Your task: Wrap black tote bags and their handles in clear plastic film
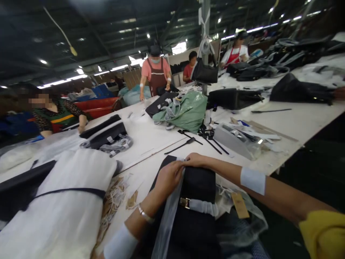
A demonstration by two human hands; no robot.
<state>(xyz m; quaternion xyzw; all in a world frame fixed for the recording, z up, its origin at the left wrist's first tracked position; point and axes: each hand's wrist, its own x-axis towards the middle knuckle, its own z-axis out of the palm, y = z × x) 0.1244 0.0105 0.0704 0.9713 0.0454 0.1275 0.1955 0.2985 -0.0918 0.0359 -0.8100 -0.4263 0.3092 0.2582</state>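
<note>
A black bag (198, 226) lies in front of me, with a gold-coloured buckle (184, 203) and a strap covered in whitish wrapping (203, 207). A long translucent wrapping strip (168, 223) runs along the bag toward its far edge. There my left hand (168, 178) pinches the strip's far end, fingers closed. Right beside it, touching, my right hand (195, 159) is closed at the same spot, its fingertips partly hidden. A tan paper tag (239, 205) and clear plastic lie at the bag's right side.
A white foam-wrapped bundle (78, 205) and heaped string tags (114, 201) are at left. Black straps (180, 145), a grey tape dispenser (233, 140) and a green plastic bag (188, 111) lie ahead. Co-workers (155, 73) stand around the table (145, 135); its edge runs along the right.
</note>
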